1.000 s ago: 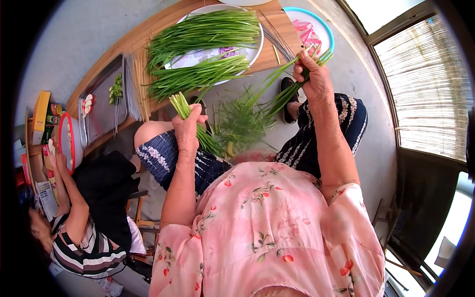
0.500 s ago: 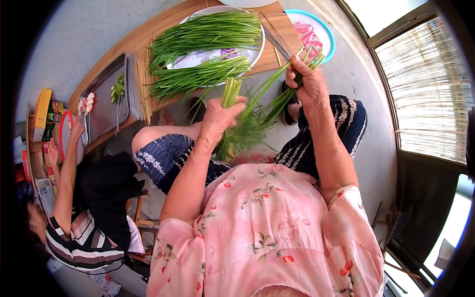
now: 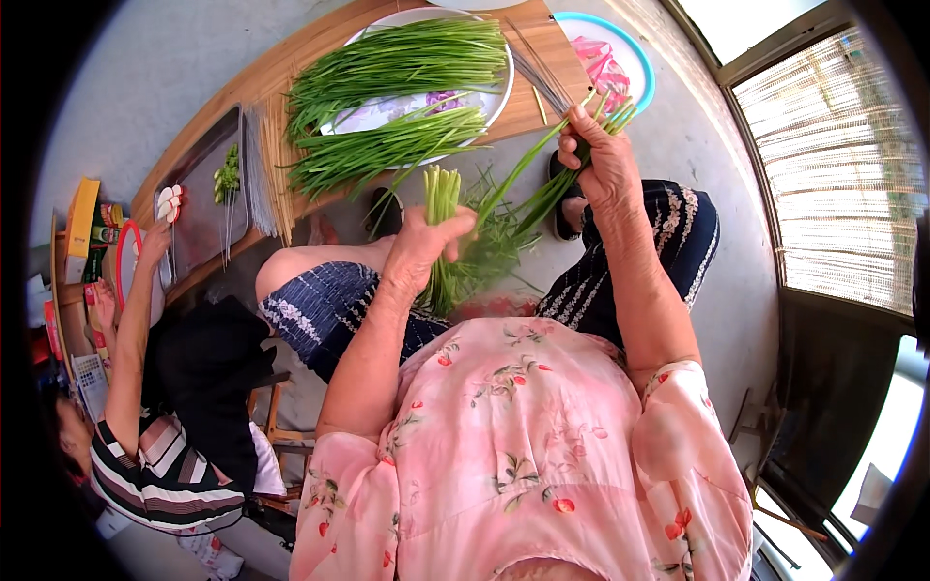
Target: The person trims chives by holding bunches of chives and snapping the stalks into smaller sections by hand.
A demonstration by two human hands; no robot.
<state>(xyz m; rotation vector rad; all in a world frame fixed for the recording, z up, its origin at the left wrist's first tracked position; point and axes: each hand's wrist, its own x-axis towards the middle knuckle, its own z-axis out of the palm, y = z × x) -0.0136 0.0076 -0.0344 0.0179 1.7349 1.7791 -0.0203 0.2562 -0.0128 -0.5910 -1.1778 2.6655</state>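
My left hand [image 3: 423, 247] is closed around a thick bunch of garlic chives [image 3: 443, 192], pale cut ends up, above my lap. To its right, my right hand [image 3: 603, 160] is raised and pinches a thinner bunch of chives [image 3: 531, 205] near the pale ends, its green leaves trailing down toward the left hand. Two heaps of chives lie on a white oval plate [image 3: 509, 85] at the table's edge: a larger far heap [image 3: 407, 66] and a smaller near heap [image 3: 387, 150]. Loose chive leaves [image 3: 494, 257] are scattered below, between my knees.
The wooden table [image 3: 542, 29] curves across the far side. It bears metal skewers [image 3: 542, 73], bamboo skewers [image 3: 278, 174] and a metal tray [image 3: 199, 208] with skewered green pieces [image 3: 228, 174]. A blue-rimmed basin [image 3: 641, 68] stands far right. At left, a co-worker's hand [image 3: 155, 240] touches sliced pieces [image 3: 169, 203].
My left hand has shifted slightly left and toward me with its bunch. The right hand has barely moved. The co-worker's hand has reached farther up to the sliced pieces.
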